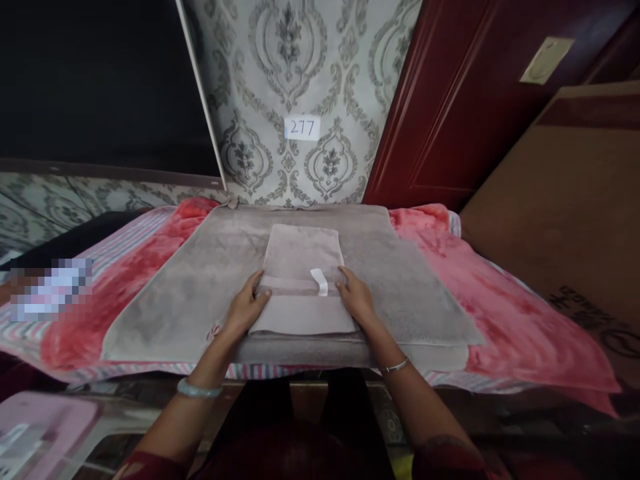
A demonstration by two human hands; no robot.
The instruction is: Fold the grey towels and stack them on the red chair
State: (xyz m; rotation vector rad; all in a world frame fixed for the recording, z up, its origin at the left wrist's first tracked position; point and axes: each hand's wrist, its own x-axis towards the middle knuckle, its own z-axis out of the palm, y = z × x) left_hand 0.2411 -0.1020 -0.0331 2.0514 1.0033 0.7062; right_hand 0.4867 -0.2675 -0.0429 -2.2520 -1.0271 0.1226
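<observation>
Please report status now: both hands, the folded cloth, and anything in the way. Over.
Left hand and right hand at opposite side edges of folded cloth. Folded cloth lying on larger grey cloth. White tag on top, between hands.

At ten o'clock the top and left edges crop the flat-screen television (100, 80); at three, the right edge crops the cardboard box (560, 180), whose lettering (577, 301) is too dim to read fully. A pixelated patch (51, 290) at nine masks what lies there. The left hand (246, 305) and right hand (356, 295) show few fingers; whether they pinch the folded cloth (300, 247) is unclear.
</observation>
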